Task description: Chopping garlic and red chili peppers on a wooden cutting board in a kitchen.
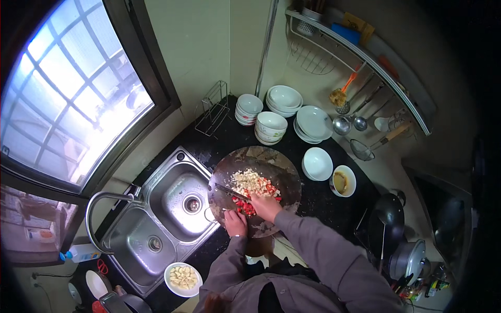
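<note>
A round, dark chopping board (274,166) with worn patches lies on the black counter before me. My right hand (265,206) grips a knife (231,191), whose dark blade points left over the board. Chopped pale bits, which look like garlic (246,178), lie beyond the blade with red chopped pepper (270,188) mixed in at their right. More red pepper pieces lie on the near side of the knife. My left hand (235,223) rests on the board's near left edge, its fingers bent; whether it holds anything is unclear. A white bowl of peeled garlic cloves (183,278) stands at lower left.
A double steel sink (178,203) with a curved faucet (92,219) adjoins the board's left side. Stacked bowls (271,127) and plates (314,123) stand behind it. An empty white bowl (317,164) and a bowl of brown liquid (343,181) are at right, near a black wok (385,219).
</note>
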